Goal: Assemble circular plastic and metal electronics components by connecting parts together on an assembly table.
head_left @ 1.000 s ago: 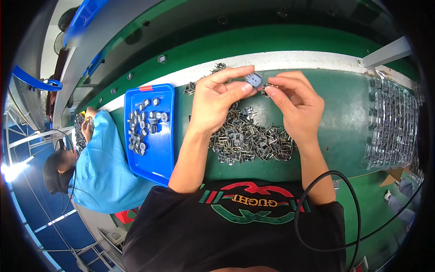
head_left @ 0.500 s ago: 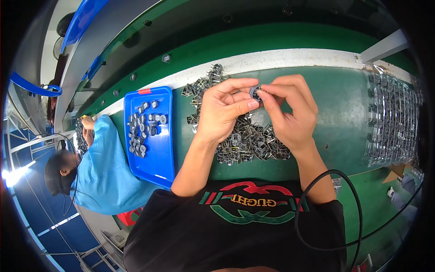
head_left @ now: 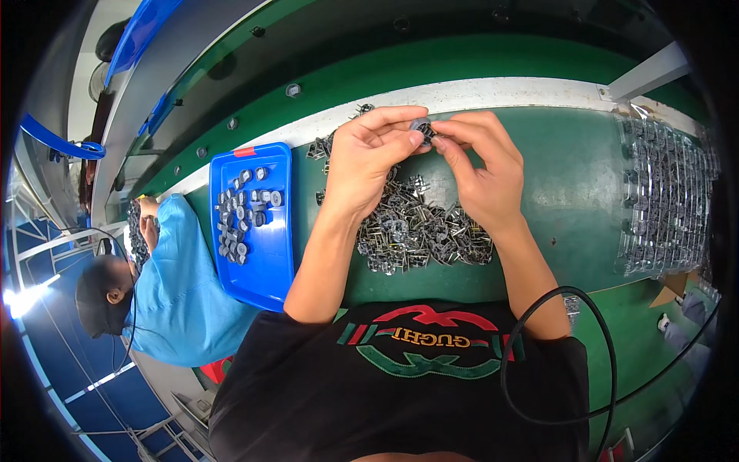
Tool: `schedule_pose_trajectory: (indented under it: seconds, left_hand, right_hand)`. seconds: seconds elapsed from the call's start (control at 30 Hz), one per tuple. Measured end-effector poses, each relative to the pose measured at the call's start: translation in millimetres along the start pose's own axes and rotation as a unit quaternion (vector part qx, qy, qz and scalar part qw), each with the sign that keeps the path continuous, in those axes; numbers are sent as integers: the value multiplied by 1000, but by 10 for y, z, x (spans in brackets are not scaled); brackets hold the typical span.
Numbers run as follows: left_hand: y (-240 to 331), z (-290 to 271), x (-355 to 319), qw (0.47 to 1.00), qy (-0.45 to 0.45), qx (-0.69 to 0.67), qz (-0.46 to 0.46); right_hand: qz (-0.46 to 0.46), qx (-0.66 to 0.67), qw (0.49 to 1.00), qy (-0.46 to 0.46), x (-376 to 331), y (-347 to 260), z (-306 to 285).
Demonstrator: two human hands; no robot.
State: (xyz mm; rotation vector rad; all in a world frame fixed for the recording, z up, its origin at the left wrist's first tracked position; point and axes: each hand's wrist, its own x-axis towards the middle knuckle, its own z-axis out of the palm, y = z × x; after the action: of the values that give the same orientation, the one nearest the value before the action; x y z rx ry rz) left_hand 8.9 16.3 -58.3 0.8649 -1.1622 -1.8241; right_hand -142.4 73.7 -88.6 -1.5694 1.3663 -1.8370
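Above the heap on the green bench, my two hands meet at a small round grey part [head_left: 421, 125] with a dark, open-looking inner side. My left hand [head_left: 371, 158] pinches it between thumb and fingers. From the other side my right hand [head_left: 486, 165] brings closed thumb and fingertips against it; whether they hold a separate small piece is hidden. Below lies a heap of small dark parts with metal pins [head_left: 423, 235]. Left of my left forearm, a blue tray [head_left: 269, 289] holds several grey round caps [head_left: 241, 215].
Clear plastic trays [head_left: 666, 196] filled with grey parts are stacked at the right. Beyond the white ledge [head_left: 500, 88] runs a green belt [head_left: 346, 73] carrying spaced round parts. A co-worker in blue [head_left: 185, 285] sits at the left. A black cable [head_left: 612, 354] loops beside my right arm.
Both hands have shifted slightly up and left, still together at the round grey part. Parts on the belt have moved a little to the right.
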Motion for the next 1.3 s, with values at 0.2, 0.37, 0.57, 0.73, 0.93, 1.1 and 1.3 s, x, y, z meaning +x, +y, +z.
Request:
schedule_pose_trajectory:
  seconds: [0.2,0.37,0.57,0.73,0.93,1.1,1.3]
  left_hand:
    - [16,-134,310,985,21,172,7]
    - [20,-714,1094,935,120,329,52]
    - [0,-1348,1866,888,211,402,78]
    - [-10,-1531,1990,857,212,465,58]
    - [214,-1493,1553,753,229,611,88]
    - [225,-1497,1200,696,179,695,-8]
    - [163,-1110,992,789,184,568,141]
  right_hand:
    - [133,-18,985,-111,31,7,-146]
    - [5,-151,932,-331,-74,167,-134]
    - [14,-149,915,-375,-113,197,-98]
    - [31,-160,916,-366,-111,200,-89]
    - [-36,-184,937,-293,-105,127,-79]
    - [-35,-134,968,-208,-92,32,-1]
    - [110,68,967,-220,-25,17,-70]
